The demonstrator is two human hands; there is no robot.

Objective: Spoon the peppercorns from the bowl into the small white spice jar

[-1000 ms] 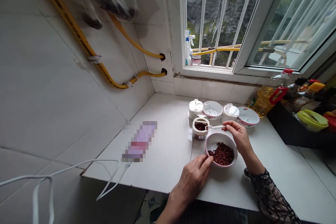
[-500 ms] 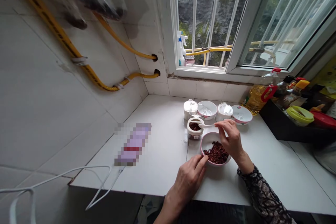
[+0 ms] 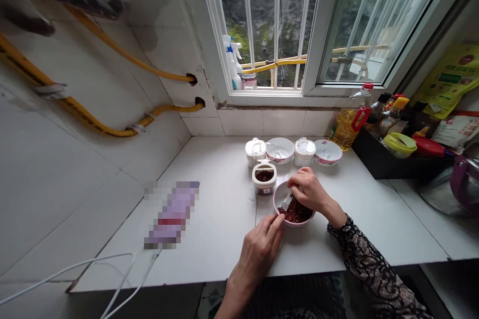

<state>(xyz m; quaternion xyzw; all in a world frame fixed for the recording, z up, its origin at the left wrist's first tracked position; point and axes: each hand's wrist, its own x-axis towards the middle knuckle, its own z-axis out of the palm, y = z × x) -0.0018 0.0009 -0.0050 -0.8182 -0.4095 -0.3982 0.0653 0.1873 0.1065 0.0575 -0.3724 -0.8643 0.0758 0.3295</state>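
A yellow pipe [image 3: 86,119] runs along the tiled wall at far left, above a white cable [image 3: 154,257] that leads to a purple object [image 3: 175,214], its details obscured by pixelation, on the white counter [image 3: 217,209]. A person's left hand [image 3: 262,246] pinches the near left rim of a pink-rimmed bowl [image 3: 277,194], thumb and fingertips pressed together at its edge. Behind, near the back of the counter, stands a white container [image 3: 253,152]; in front of it, an open jar [image 3: 264,187] shows dark red grains. The pink-rimmed bowl sits just right of this jar, more dark red grains [image 3: 297,213] heaped inside it. The right hand [image 3: 310,192], thumb and fingers closed together, pinches a white spoon [image 3: 286,203] tilted down into the bowl, its tip at the grains. Beyond the hand, a second white container [image 3: 305,153] stands beside a floral bowl [image 3: 328,153]. At right, a red-capped oil bottle [image 3: 342,129] rests beside a black box [image 3: 370,154] of bottles and tubs, below a window [image 3: 310,70], as a black lace sleeve [image 3: 374,264] covers the right forearm.
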